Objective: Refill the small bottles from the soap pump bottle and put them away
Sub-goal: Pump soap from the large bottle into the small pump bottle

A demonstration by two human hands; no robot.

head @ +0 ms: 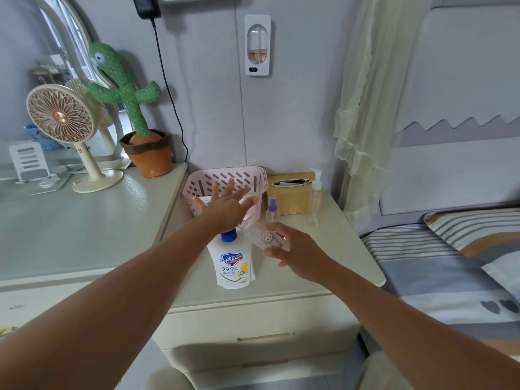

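Over soap pump bottle: left hand flat (fingers spread); right hand grips small bottle.

Left hand flat on soap pump bottle, right hand holding small bottle at spout

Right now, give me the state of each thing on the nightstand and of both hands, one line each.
soap pump bottle: upright, left palm on its blue pump.
left hand: fingers straight and spread, pressing the pump.
right hand: holds the small sticker bottle.
small sticker bottle: tilted, neck toward the pump.
purple spray bottle: upright, cap on.
clear pump bottle: upright, untouched.
pink basket: upright, behind the left hand.
drawer: shut.
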